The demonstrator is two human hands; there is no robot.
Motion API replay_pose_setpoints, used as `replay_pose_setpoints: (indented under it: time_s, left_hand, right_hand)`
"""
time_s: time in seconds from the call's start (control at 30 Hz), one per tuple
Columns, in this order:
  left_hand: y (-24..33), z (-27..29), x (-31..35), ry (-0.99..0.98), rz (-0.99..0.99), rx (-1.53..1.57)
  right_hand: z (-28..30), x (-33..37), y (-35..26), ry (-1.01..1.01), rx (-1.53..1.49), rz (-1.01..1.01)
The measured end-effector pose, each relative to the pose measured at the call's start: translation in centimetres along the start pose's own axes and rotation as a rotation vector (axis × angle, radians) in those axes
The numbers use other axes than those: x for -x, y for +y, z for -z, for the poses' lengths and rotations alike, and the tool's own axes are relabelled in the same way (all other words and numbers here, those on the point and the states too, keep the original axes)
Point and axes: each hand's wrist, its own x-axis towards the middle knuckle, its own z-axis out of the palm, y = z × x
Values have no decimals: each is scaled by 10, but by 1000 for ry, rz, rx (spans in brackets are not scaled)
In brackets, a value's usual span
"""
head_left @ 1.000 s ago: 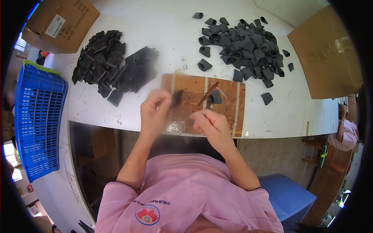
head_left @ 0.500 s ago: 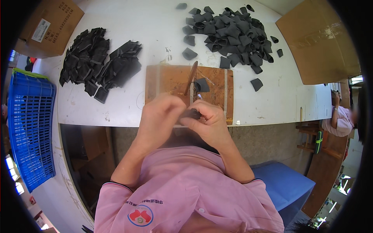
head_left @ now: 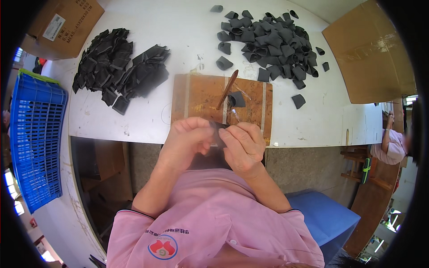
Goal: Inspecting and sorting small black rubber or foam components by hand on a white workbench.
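A small dark fabric piece (head_left: 218, 132) is between my two hands, just off the table's front edge. My right hand (head_left: 243, 145) pinches it with thumb and fingers. From the other side my left hand (head_left: 187, 138), fingers curled and slightly blurred, grips its left edge. Part of the piece is hidden by the fingers. Beyond the hands is a worn brown board (head_left: 199, 96) with pale strips. A slim wooden stick (head_left: 228, 89) is on it, slanting away to the right. Beside the stick sits a dark grey tube-shaped fabric piece (head_left: 237, 99), its open end facing left.
Flat black fabric pieces (head_left: 100, 64) are heaped at the left of the white table (head_left: 134, 123). Grey tube-shaped pieces (head_left: 277, 42) lie piled at the back right. Cardboard boxes (head_left: 368, 53) flank both sides. A blue basket (head_left: 38, 138) stands left; a blue stool (head_left: 319, 219) is right.
My hands have turned the dark fabric piece and more of it shows. My left fingers have loosened from a tighter curl. The view has shifted slightly.
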Motion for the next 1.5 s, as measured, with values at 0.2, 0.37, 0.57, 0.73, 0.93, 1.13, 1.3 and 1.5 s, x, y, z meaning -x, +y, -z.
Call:
replay_pose_setpoints:
  time_s: [0.2,0.37,0.57,0.73,0.93,1.13,1.3,1.5]
  left_hand:
    - [-3,-7,1,57,-255,-329]
    - [-19,-16,4,277,-777,-978]
    - [-7,-24,-7,205,-375,16]
    - [-1,-18,-4,-189,-117,380]
    - [-23,-28,-9,364,-791,-498]
    - [46,-34,0,-358,-250,459]
    - [62,-37,-20,-308,-239,402]
    - [47,-39,-23,-37,-417,-105]
  right_hand:
    - [11,-12,-7,-251,-683,-693]
    - [4,-13,-6,-222,-560,-705]
    - [-11,-15,-5,-92,-7,-424]
    - [-3,-9,13,-92,-1154,-1190]
    - [3,-29,4,-237,-1698,-1469]
    - [32,-96,1,-302,-1231,-994]
    - [16,-112,32,-368,-1350,-1010]
    - [10,-92,34,-328,-1101,-996]
